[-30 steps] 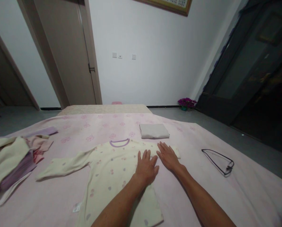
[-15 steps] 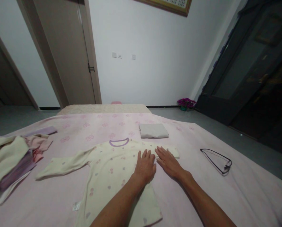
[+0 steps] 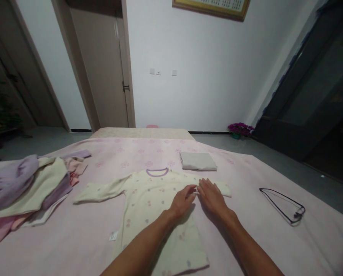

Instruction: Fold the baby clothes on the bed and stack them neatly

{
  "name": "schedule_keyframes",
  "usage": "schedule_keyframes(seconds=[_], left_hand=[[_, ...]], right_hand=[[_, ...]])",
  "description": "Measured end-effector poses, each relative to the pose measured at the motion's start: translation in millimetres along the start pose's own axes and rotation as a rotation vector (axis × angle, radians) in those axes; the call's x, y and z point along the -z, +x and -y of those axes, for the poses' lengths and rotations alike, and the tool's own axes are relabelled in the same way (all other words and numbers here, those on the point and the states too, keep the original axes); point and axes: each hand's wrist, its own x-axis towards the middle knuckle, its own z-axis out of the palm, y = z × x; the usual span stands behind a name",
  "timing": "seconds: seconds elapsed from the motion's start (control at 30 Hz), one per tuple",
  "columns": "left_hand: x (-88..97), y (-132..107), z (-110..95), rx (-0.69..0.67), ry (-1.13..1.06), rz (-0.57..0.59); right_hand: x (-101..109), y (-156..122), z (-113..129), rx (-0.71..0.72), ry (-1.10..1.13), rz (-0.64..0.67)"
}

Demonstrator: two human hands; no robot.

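Note:
A cream long-sleeved child's shirt (image 3: 148,209) with small pink and grey prints and a purple collar lies spread out on the bed cover. My left hand (image 3: 183,201) is over its right-hand side near the underarm, fingers curled and thumb drawn in, with a bit of pale cloth at the fingertips. Pressed flat on the right-hand sleeve is my right hand (image 3: 210,194), its fingers stretched out. The two hands nearly touch. The shirt's left-hand sleeve reaches out to the side, and my forearms hide part of its body.
Past the shirt sits a folded grey cloth (image 3: 198,161). Several lilac, cream and pink garments (image 3: 30,188) are heaped at the left. Black-framed glasses (image 3: 283,207) rest on the pink cover (image 3: 240,226) at the right. Purple flowers (image 3: 240,129) stand on the floor beyond.
The view has swung left, so the scene sits farther right and more of the garment heap shows. My left hand has gone from lying flat to curled fingers; my right hand stays on the sleeve.

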Motion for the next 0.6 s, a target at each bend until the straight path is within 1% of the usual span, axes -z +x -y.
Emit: schedule_keyframes(seconds=[0.07, 0.1, 0.13, 0.17, 0.2, 0.23, 0.3, 0.37, 0.43, 0.47, 0.5, 0.53, 0.6], left_hand=[[13.8, -7.6, 2.4, 0.032, -0.118, -0.071], [25.4, -12.3, 3.7, 0.054, -0.099, -0.115], [40.9, -17.5, 5.3, 0.078, -0.034, -0.165], [60.6, -23.1, 7.1, 0.102, 0.047, -0.215], [84.5, -29.2, 9.3, 0.128, 0.178, -0.280], [111.9, -35.7, 11.8, 0.154, 0.244, -0.335], [173.9, -50.8, 17.3, 0.214, 0.341, -0.424], [237.1, -69.2, 22.9, 0.315, 0.458, -0.519], [291.4, -90.3, 28.4, 0.445, 0.578, -0.585], [312.9, -101.1, 31.1, 0.516, 0.632, -0.600], [330.2, -111.4, 33.9, 0.583, 0.677, -0.607], [343.2, -120.7, 36.8, 0.644, 0.714, -0.608], [358.8, -134.9, 42.2, 0.734, 0.762, -0.597]], right_hand=[[-2.8, -0.3, 32.7, 0.104, 0.065, -0.009], [-4.5, -0.6, 47.7, 0.140, 0.093, -0.007], [-6.4, -1.0, 61.0, 0.162, 0.117, -0.002], [-8.6, -1.5, 72.2, 0.174, 0.136, 0.006], [-11.0, -2.1, 81.1, 0.181, 0.145, 0.013], [-13.7, -2.6, 87.6, 0.184, 0.144, 0.017], [-19.6, -3.3, 94.3, 0.187, 0.122, 0.017], [-25.3, -3.2, 95.0, 0.193, 0.098, 0.003], [-29.8, -2.6, 93.2, 0.193, 0.089, -0.010], [-31.4, -2.1, 92.2, 0.193, 0.088, -0.016], [-32.5, -1.7, 91.4, 0.192, 0.087, -0.023], [-33.4, -1.3, 90.8, 0.191, 0.085, -0.028], [-34.3, -0.9, 90.5, 0.191, 0.085, -0.039]])
